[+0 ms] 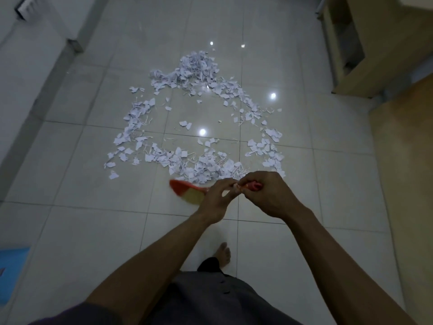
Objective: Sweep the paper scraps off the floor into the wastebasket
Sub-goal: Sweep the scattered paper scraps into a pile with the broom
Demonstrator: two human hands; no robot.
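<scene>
The broom [187, 191] is low in the middle of the view, at the near edge of the paper scraps [194, 160]. Its long axis runs almost straight across the picture: the blurred red head with pale bristles points left, and the red handle end points right. The right hand [269, 195] is wrapped tightly round that handle end, and the left hand [216, 200], just beside it, curls its fingers more loosely about the handle nearer the head. The scraps lie in a rough ring on the glossy tiled floor [82, 219], heaped thickest at the far side. A bare foot [223, 254] stands below the hands, a wooden cabinet [375, 55] is at upper right, and something blue [11, 273] sits at the left edge
</scene>
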